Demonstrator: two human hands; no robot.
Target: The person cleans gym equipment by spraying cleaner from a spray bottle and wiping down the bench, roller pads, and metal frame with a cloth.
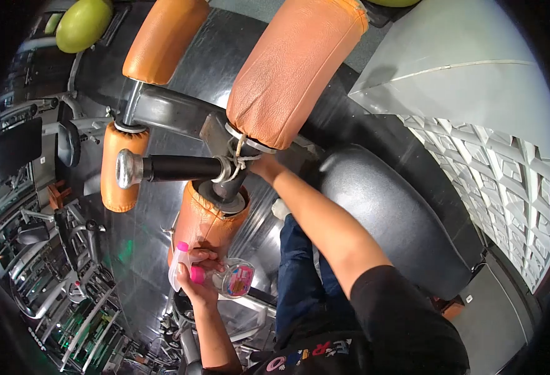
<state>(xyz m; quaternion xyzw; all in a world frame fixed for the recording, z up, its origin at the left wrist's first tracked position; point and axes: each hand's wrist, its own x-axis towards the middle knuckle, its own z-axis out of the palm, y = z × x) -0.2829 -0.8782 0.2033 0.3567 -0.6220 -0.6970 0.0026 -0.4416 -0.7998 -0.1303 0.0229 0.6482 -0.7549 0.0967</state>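
Note:
My left hand (195,275) is wrapped round the neck of a clear spray bottle (238,279) with a pink collar, a pink nozzle and a pink label. The bottle lies tilted, just below an orange padded roller (207,219). My right hand (263,167) reaches in beneath a larger orange padded roller (293,69), by the metal joint of an exercise machine. Its fingers are hidden behind the joint and roller, so what it touches cannot be seen. A white cord (241,150) is tied round the joint, and a black-gripped bar (178,169) sticks out to the left.
To the right of my legs is a black padded seat (390,212). Beyond it are a grey panel (456,81) and a white lattice wall (487,169). Two more orange rollers (165,40) stand at upper left, near a green ball (84,25). Gym machines (62,231) fill the left side.

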